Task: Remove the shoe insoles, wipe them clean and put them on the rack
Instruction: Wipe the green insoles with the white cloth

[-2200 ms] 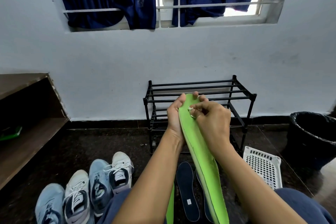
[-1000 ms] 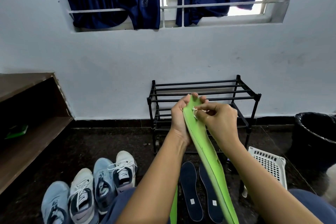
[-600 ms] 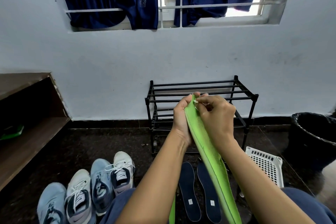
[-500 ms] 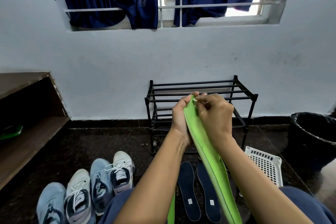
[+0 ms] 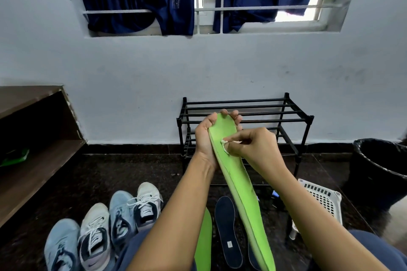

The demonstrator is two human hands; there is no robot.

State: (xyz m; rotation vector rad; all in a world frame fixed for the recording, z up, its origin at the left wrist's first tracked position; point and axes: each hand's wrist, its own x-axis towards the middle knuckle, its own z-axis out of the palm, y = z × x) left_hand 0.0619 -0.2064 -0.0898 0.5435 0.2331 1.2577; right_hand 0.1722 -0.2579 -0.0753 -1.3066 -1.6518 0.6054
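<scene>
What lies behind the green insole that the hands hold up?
Behind the green insole stands the black rack, partly covered by the left hand gripping the insole and the right hand pinching a white wipe. On the floor, one dark blue insole shows; a second is mostly hidden.

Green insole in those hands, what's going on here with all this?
A person is cleaning shoe insoles. The left hand grips the upper end of a green insole, and the right hand pinches a small white wipe against its surface. A second green insole and a dark insole lie on the floor below, beside a row of sneakers. No insole shows on the black rack behind.
</scene>
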